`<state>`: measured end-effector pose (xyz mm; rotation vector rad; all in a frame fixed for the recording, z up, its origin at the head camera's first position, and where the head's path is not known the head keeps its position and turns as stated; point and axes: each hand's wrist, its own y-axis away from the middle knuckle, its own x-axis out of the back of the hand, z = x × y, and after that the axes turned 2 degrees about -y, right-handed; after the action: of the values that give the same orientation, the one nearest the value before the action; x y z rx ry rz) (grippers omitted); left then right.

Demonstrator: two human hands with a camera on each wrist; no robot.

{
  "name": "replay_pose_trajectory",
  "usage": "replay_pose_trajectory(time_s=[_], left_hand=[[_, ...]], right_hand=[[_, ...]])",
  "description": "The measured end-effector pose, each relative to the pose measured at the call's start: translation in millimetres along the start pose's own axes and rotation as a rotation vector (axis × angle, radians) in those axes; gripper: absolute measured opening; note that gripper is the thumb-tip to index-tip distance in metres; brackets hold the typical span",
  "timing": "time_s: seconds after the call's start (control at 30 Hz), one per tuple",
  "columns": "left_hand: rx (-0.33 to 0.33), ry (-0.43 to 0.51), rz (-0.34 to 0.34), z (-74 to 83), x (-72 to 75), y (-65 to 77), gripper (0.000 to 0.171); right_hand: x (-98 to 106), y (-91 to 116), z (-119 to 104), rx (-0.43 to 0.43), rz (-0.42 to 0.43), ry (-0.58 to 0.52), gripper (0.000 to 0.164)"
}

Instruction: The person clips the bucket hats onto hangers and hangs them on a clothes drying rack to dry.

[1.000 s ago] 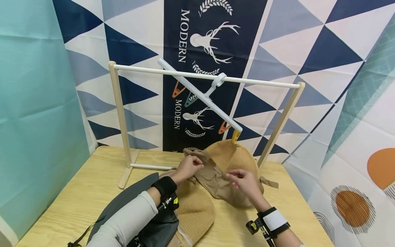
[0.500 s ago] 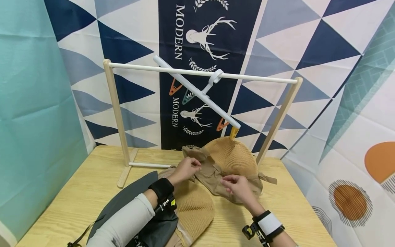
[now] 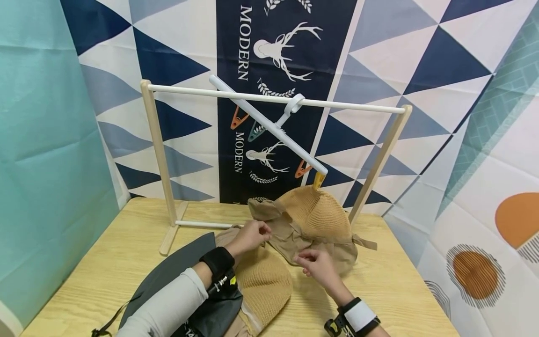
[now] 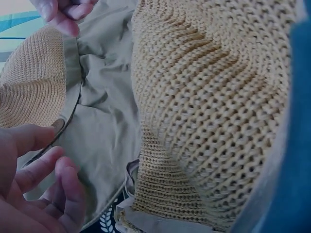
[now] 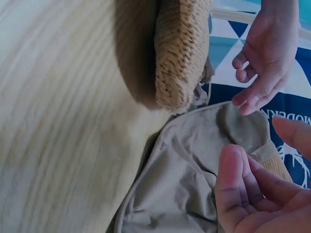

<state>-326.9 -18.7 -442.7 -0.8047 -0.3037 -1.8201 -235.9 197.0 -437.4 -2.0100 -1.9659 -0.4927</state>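
Observation:
A sun hat with a tan knitted crown (image 3: 316, 213) and a khaki cloth brim (image 3: 290, 241) hangs from a yellow clip (image 3: 319, 180) on the hanger's low end. Its brim lies against the tabletop. My left hand (image 3: 248, 236) hovers at the brim's left side, fingers loosely bent and holding nothing. Over the brim's near edge is my right hand (image 3: 316, 269), also without anything in it; the right wrist view shows its thumb and fingers (image 5: 231, 167) apart. A second knitted hat (image 3: 267, 285) lies on the table under my left forearm, partly hidden.
The light blue hanger (image 3: 269, 126) slants on the white rod of a wooden rack (image 3: 157, 150). Orange clips (image 3: 239, 119) and a teal clip (image 3: 256, 132) dangle from it. A dark grey bag (image 3: 168, 281) sits beneath the left forearm. Patterned cloth covers the walls.
Both hands have drawn slightly back toward me and away from the hanging hat, the right one more. The view has shifted a little. The hat stays clipped.

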Motion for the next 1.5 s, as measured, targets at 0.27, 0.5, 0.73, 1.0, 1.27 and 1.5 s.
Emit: replay_pose_trajectory(time_s=[0.27,0.5,0.73,1.0,1.27,1.5], left_hand=[[0.022,-0.032,-0.045,-5.6,-5.1,8.4,0.011],[0.050,-0.078,-0.092,-6.4,-2.5,11.3,0.015],[0.020,-0.134,-0.138,-9.9,-1.8,14.8,0.018],[0.003,-0.172,-0.215,-15.5,-11.5,21.8,0.032],[0.028,-0.186,-0.265,-19.9,-13.6,23.2,0.042],[0.016,-0.255,-0.320,-24.4,-17.0,20.9,0.051]], right_hand=[[-8,3,8,0.015,-0.098,-0.016,0.027],[-16,9,12,-0.006,-0.168,-0.015,0.038],[-17,12,14,-0.022,-0.218,0.069,0.032],[-18,18,22,-0.065,-0.307,0.096,0.026],[-22,21,33,-0.078,-0.363,0.109,0.030],[-23,18,35,-0.068,-0.386,0.118,0.032]])
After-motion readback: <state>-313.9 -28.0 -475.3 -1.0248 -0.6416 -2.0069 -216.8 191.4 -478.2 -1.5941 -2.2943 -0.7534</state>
